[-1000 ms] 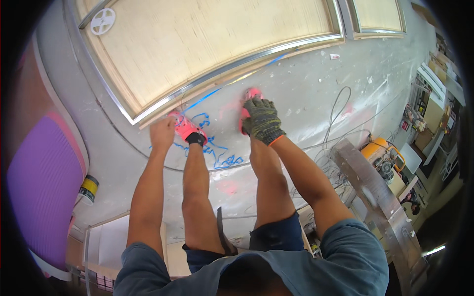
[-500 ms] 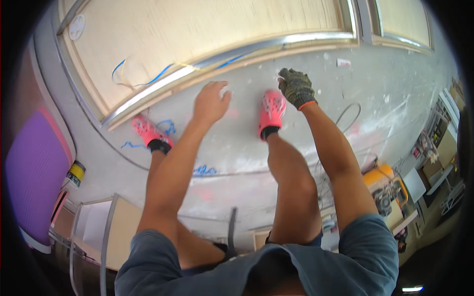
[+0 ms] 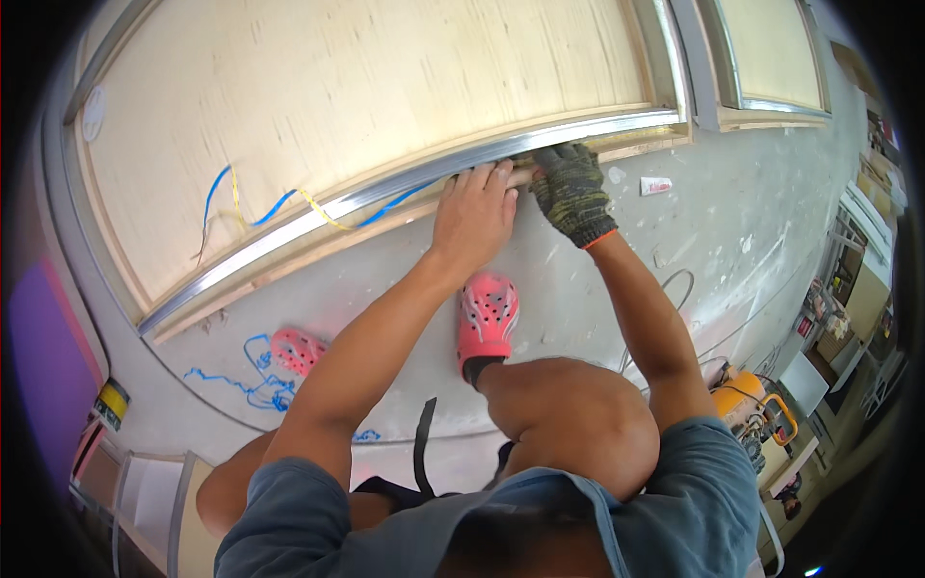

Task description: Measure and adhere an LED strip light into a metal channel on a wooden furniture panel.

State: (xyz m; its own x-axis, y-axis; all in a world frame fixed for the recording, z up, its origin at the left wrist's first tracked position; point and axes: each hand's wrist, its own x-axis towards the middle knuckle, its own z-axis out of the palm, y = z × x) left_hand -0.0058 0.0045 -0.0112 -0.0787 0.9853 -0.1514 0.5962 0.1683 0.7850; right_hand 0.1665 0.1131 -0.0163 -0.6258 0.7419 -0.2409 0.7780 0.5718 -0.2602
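A large framed plywood panel (image 3: 385, 77) lies in front of me, with a shiny metal rail (image 3: 289, 231) and a wooden strip (image 3: 251, 279) along its near edge. My bare left hand (image 3: 475, 217) is closed over that edge, its fingertips against the rail and wood. Close on its right, my right hand (image 3: 575, 197), in a dark camouflage work glove with an orange cuff, grips the same edge; its fingertips are partly hidden there. A blue and yellow strap (image 3: 275, 207) lies loosely across the panel and rail, left of my hands.
My feet wear pink clogs (image 3: 488, 313) on the grey concrete floor (image 3: 713, 250). Blue string (image 3: 260, 385) lies tangled at left. A white packet (image 3: 656, 186) and a looped cable (image 3: 679, 289) are to the right. Beyond stands a yellow machine (image 3: 742, 400). A second panel (image 3: 771, 58) is far right.
Both hands have reached forward from mid-air onto the panel's near edge and closed on it. The left moved right, nearer the gloved hand. My body has bent lower, with the right knee more folded.
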